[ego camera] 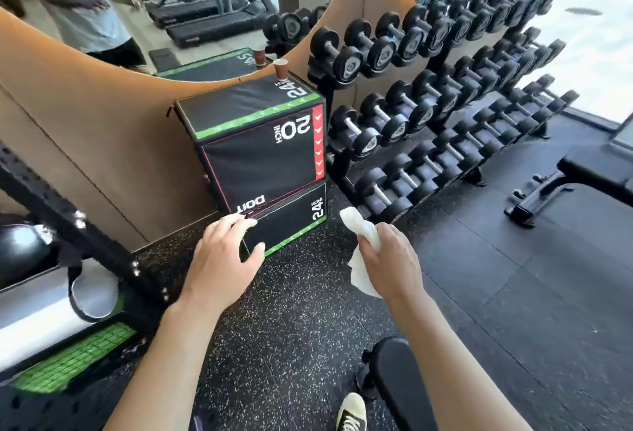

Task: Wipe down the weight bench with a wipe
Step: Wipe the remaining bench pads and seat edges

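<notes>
Speckled rubber floor (291, 310) filling most of view. Dumbbell rack (445, 98) running beyond right fingertips, up and to the right, three tiers loaded. Stacked plyo boxes (260, 153) sitting just past left fingertips, black with green and red edging, "20 INCH" and "24 INCH" printed. Round mirror (144, 12) hanging above the boxes, reflecting a person and treadmills. Paper cup (281, 69) standing on top box, far corner. Weight bench (599, 170) standing well to the right of right fingers, black pad, frame resting on floor. Second black pad (400, 379) lying below right forearm, near bottom edge; cannot tell whether it belongs to another bench. Sneaker (351, 411) showing just beside it.

Left hand (222, 259) hovering palm down, fingers (239, 223) spread and released, gripping nothing, overlapping lower box edge in view; contact unclear. Right hand (390, 256) clenching white wipe (363, 249), wipe bunching above knuckles and trailing below palm. Wipe well apart from weight bench, not touching any surface.
</notes>
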A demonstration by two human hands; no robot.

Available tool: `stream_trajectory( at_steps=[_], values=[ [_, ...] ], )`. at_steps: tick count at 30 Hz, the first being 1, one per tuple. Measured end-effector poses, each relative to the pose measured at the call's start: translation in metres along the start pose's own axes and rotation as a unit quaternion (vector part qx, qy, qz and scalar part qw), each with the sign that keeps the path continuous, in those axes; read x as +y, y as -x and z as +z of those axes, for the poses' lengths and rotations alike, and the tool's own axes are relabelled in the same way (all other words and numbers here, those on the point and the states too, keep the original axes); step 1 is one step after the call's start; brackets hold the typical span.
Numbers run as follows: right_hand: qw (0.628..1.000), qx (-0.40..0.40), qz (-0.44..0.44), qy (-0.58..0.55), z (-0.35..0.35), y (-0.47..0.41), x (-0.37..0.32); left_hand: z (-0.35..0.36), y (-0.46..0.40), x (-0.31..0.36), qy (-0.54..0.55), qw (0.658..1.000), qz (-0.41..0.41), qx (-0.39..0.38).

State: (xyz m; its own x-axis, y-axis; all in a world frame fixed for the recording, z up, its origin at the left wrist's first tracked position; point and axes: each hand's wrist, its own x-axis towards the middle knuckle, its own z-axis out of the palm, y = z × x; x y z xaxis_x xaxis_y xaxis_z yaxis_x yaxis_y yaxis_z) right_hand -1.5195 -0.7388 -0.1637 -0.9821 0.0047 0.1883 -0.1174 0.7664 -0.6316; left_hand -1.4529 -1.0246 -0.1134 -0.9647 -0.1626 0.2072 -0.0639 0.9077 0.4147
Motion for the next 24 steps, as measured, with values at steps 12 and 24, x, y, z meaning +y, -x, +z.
stream_trajectory(
  at_steps=[12, 24],
  values=[
    [0.996, 0.056, 0.063, -0.026, -0.046, -0.184, 0.101, 0.089, -0.203, 0.127, 0.002, 0.995, 0.089, -0.037],
    [0.97, 0.143, 0.198, 0.0, -0.081, -0.264, 0.199, 0.194, -0.364, 0.231, 0.04, 0.963, 0.236, -0.122]
  ],
)
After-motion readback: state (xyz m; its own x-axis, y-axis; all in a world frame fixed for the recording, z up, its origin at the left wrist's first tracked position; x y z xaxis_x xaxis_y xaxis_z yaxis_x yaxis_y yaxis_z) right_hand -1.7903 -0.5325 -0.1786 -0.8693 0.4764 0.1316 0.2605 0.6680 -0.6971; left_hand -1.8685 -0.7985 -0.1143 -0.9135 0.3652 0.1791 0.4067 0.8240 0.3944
